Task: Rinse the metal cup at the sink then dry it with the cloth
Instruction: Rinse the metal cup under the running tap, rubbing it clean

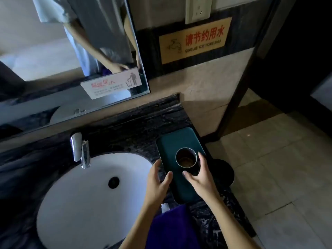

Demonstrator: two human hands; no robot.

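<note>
A metal cup point(186, 157) stands upright on a dark green tray point(177, 139) to the right of the white sink point(75, 191); brownish residue shows at its bottom. My right hand point(199, 175) curls around the cup's near right side with fingers spread, close to it but not clearly gripping. Over the tray's left edge my left hand point(158, 178) hovers with its fingers apart and nothing in it. A purple cloth point(172, 229) lies on the counter below the tray, between my forearms. The chrome tap point(80, 150) stands behind the sink; no water is running.
The counter point(129, 126) is dark marble and ends just right of the tray, where a round black bin point(224, 169) stands on the tiled floor. A mirror point(53, 60) and a yellow sign point(194, 40) hang on the wall behind.
</note>
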